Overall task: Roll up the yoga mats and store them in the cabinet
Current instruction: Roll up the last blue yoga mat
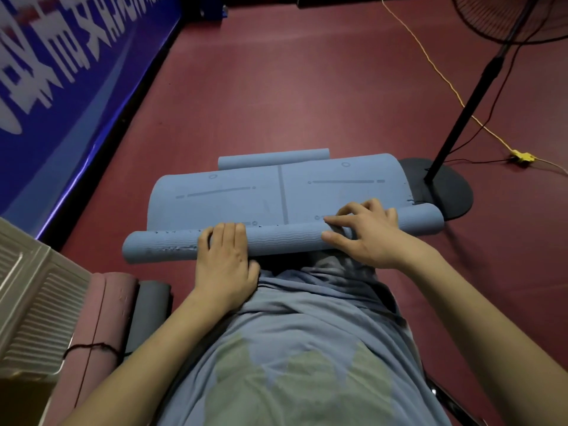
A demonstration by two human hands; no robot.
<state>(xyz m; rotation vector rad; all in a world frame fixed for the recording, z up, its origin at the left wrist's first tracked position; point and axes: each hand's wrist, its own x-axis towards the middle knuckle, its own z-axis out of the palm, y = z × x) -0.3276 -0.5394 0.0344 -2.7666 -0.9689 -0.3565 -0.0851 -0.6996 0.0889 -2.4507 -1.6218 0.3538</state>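
A light blue yoga mat [246,198] lies across the dark red floor in front of me, its near end wound into a roll [285,241]. My left hand [226,258] presses palm-down on the roll left of centre, fingers curled over its top. My right hand [365,233] grips the roll right of centre, fingertips on the flat mat just beyond it. The far end of the mat curls into a small roll [273,158]. A pink rolled mat [101,318] tied with a dark cord and a grey rolled mat [147,315] lie at lower left beside a white louvred cabinet [33,302].
A standing fan's black round base [455,192] and pole [461,115] stand just right of the mat's far corner. A yellow cable with a plug [522,155] runs over the floor at right. A blue banner wall [70,75] lines the left side.
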